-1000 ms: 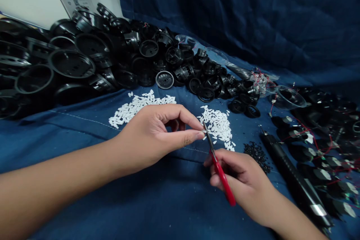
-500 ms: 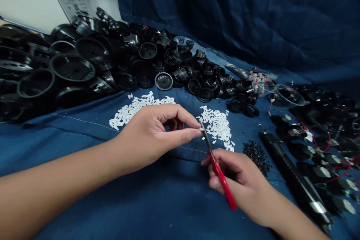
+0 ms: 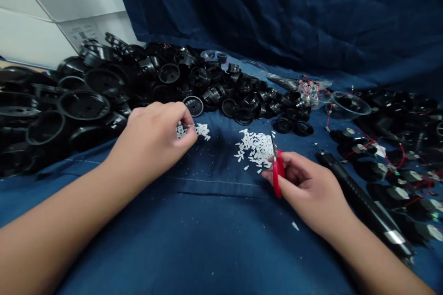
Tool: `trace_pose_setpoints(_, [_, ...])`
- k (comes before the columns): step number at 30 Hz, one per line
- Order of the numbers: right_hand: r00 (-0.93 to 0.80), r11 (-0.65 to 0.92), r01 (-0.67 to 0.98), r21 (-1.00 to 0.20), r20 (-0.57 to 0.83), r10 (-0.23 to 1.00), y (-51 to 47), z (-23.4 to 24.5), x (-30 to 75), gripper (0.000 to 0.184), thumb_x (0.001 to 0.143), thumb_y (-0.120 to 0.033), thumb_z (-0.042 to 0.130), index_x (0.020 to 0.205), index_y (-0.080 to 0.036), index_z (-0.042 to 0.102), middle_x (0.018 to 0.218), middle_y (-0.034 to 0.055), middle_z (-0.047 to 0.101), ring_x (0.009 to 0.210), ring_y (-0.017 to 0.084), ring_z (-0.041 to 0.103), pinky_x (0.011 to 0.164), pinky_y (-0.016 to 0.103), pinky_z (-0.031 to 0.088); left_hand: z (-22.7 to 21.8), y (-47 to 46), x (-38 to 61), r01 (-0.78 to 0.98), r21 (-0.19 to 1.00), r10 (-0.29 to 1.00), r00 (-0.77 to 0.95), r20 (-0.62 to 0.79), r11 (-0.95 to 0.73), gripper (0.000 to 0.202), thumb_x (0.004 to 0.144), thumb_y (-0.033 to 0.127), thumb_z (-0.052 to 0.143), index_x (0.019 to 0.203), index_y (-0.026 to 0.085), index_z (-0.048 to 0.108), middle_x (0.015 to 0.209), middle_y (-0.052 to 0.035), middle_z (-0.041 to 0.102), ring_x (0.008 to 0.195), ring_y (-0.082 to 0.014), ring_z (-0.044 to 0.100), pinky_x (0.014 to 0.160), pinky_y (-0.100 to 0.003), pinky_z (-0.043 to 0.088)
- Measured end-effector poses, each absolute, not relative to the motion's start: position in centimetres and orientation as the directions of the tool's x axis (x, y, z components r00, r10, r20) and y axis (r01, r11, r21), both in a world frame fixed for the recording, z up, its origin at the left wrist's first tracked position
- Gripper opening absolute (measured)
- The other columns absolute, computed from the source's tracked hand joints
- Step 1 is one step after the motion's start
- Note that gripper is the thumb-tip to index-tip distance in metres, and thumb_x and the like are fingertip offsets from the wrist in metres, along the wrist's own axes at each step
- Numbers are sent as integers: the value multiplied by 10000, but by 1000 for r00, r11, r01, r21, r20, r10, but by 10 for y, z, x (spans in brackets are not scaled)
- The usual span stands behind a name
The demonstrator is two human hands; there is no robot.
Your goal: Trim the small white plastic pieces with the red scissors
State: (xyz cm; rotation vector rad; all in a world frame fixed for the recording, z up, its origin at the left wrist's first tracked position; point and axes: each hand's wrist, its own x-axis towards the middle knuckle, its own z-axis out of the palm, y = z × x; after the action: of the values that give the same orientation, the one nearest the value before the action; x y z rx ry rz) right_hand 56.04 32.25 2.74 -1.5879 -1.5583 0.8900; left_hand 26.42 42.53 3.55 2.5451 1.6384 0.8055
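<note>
Dark blue cloth (image 3: 207, 235) across the work surface, blue drape (image 3: 277, 9) hanging behind it; one sprawling heap of black plastic ring housings (image 3: 83, 106), dozens at least, too tangled for an exact count; at right, rows of black wired parts (image 3: 387, 179), a dozen or so in view; three clear plastic dishes (image 3: 348, 106) along the far edge; one long black cylindrical tool (image 3: 360, 198) just beside the right hand (image 3: 308, 184), clenched around one pair of red-handled scissors (image 3: 278, 173), tips upward, next to the larger pile of white plastic bits (image 3: 256, 147); left hand (image 3: 152, 136) curled, fingertips pinched together at the smaller pile of white plastic bits (image 3: 197, 130), any held bit hidden; hundreds of bits across both piles, uncounted; one stray white bit (image 3: 294, 226) alone on the cloth; likely risks: a brushing wrist scattering the piles, tiny bits lost in cloth folds, scissor tips nicking fingers if both hands meet in close work
</note>
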Motion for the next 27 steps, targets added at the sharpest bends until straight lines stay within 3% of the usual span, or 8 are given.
trace_pose_setpoints(3, [25, 4, 535, -845, 20, 999, 322, 30, 559, 74, 865, -245, 751, 936, -241, 734, 730, -28, 567, 557, 84, 484, 515, 184, 420, 33, 432, 259, 880, 215, 872, 330, 361, -423, 110, 942, 326, 610, 894, 235, 647, 837, -9, 650, 899, -267, 597, 875, -458, 354])
trace_pose_setpoints(8, [48, -64, 501, -863, -45, 998, 320, 34, 552, 79, 885, -262, 765, 951, -242, 727, 809, -24, 650, 692, 115, 619, 649, 191, 515, 25, 426, 270, 857, 214, 853, 375, 363, -468, 137, 975, 328, 642, 1044, 252, 732, 1104, -38, 726, 1045, -308, 646, 894, -461, 412])
trace_pose_setpoints(11, [75, -42, 423, -905, -12, 997, 318, 37, 550, 163, 900, -334, 773, 1027, -235, 741, 863, -7, 701, 777, 148, 670, 681, 213, 538, 22, 413, 293, 760, 240, 786, 515, 342, -603, 181, 1019, 361, 628, 1091, 229, 729, 1072, -35, 728, 1021, -278, 656, 885, -434, 435])
trace_pose_setpoints(14, [100, -10, 418, -909, 35, 994, 316, 40, 550, 203, 902, -368, 768, 1040, -222, 739, 821, -4, 693, 741, 156, 648, 651, 240, 518, 23, 399, 319, 682, 223, 717, 657, 233, -697, 227, 1043, 405, 616, 1077, 221, 745, 1052, -34, 725, 1008, -279, 649, 870, -442, 431])
trace_pose_setpoints(16, [111, 5, 441, -898, 60, 992, 316, 41, 552, 208, 902, -371, 762, 1043, -220, 735, 830, -2, 699, 734, 155, 628, 648, 251, 505, 24, 392, 334, 693, 214, 724, 671, 160, -689, 247, 1034, 430, 637, 1053, 218, 760, 1027, -37, 723, 991, -291, 645, 854, -454, 426])
trace_pose_setpoints(21, [119, -30, 462, -886, 28, 992, 316, 40, 558, 270, 915, -446, 752, 1080, -233, 728, 861, 2, 716, 761, 169, 638, 657, 267, 502, 28, 387, 353, 709, 354, 766, 642, 35, -610, 168, 1003, 363, 693, 975, 217, 770, 949, -23, 718, 917, -255, 660, 798, -405, 437])
trace_pose_setpoints(27, [106, -30, 563, -826, 36, 994, 315, 30, 568, 385, 920, -578, 721, 1144, -265, 728, 981, 19, 755, 852, 219, 701, 637, 277, 513, 34, 381, 365, 744, 186, 756, 655, -14, -642, 199, 1030, 322, 629, 934, 194, 746, 933, -45, 703, 897, -285, 663, 752, -441, 449])
